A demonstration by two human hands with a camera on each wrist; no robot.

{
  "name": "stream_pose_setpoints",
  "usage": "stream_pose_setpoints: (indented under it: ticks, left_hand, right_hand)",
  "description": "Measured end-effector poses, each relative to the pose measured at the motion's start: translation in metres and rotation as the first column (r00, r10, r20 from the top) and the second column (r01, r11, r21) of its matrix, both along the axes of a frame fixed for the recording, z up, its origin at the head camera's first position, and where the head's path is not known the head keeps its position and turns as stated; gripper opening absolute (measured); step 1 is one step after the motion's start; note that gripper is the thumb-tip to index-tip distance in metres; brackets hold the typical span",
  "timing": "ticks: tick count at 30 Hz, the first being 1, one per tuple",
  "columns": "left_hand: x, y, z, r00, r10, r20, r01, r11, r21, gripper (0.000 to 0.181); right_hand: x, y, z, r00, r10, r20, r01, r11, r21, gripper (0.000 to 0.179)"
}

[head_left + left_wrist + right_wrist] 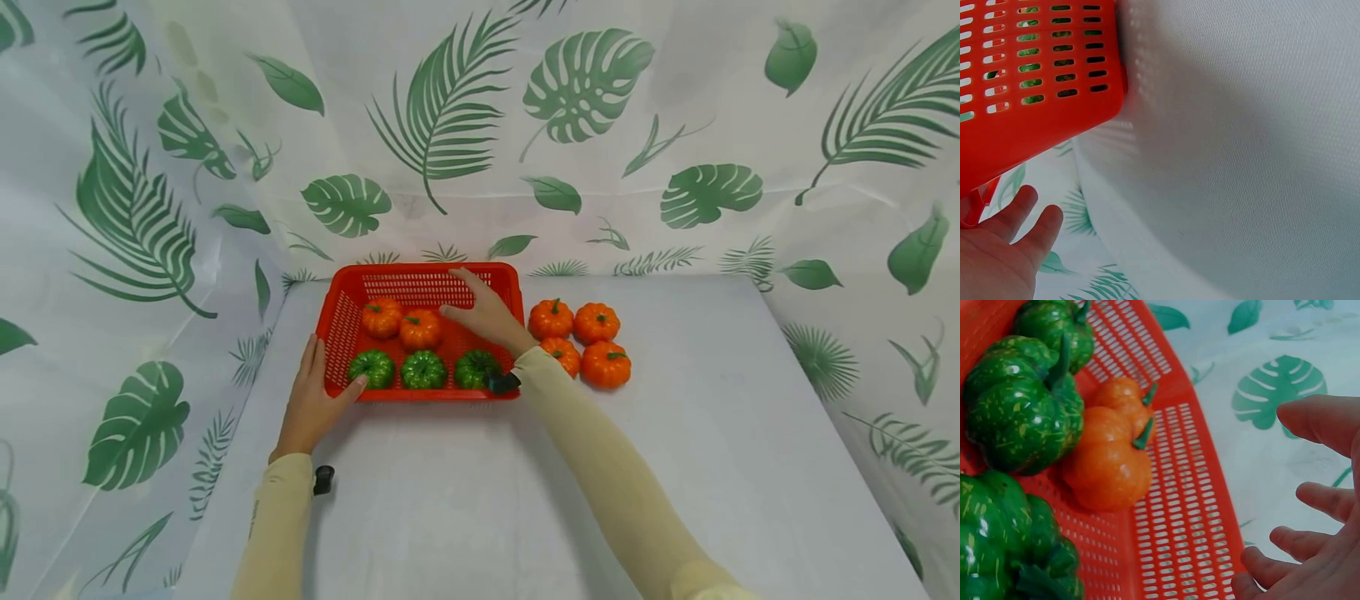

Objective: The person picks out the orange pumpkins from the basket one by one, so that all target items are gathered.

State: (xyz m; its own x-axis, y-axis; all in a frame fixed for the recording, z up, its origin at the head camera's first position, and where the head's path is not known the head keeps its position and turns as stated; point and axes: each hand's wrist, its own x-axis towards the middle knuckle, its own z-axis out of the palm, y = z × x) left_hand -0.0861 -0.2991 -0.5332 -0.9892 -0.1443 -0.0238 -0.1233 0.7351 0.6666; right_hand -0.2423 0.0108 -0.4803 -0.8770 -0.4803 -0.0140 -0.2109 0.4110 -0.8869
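Note:
A red plastic basket [438, 395] with slotted walls holds two orange pumpkins [420, 330] and three green pumpkins [423, 370], the green ones lined up along its near side. At the basket's left near corner is my left hand [315, 408], thumb by the rim and fingers along the outer left side. My right hand [491, 317] hovers above the basket's right part, fingers spread and nothing between them. In the right wrist view its fingers [1316, 497] stand apart from the orange pumpkins [1110, 462]. The left wrist view shows loosely extended left fingers [1041, 234] under the rim.
Several more orange pumpkins [606, 365] sit in a cluster on the white table [712, 433], just right of the basket. Leaf-printed sheeting [585, 192] rises behind the table and along both sides.

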Motion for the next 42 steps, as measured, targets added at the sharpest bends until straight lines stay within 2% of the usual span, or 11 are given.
stream_pose_setpoints:
  ticks: [9, 23, 38, 42]
  left_hand:
    - [-0.003, 0.0, 0.0, 1.0, -0.01, -0.012, 0.009, 1.0, -0.013, 0.115]
    - [-0.004, -0.002, -0.001, 1.0, 0.001, -0.01, -0.001, 1.0, -0.011, 0.114]
    - [-0.003, 0.001, 0.0, 1.0, -0.005, -0.024, 0.004, 1.0, -0.01, 0.113]
    - [-0.002, -0.001, 0.0, 1.0, 0.002, -0.019, -0.002, 1.0, -0.008, 0.113]
  right_hand:
    - [-0.007, -0.016, -0.006, 1.0, 0.017, 0.021, -0.017, 1.0, 0.008, 0.076]
    - [-0.011, -0.042, -0.022, 0.995, 0.065, 0.077, -0.071, 0.994, 0.08, 0.081]
    - [-0.013, -0.053, -0.035, 0.984, 0.079, 0.16, -0.091, 0.994, 0.067, 0.079]
    - [-0.015, -0.056, -0.038, 0.974, 0.112, 0.195, -0.127, 0.99, 0.067, 0.082]
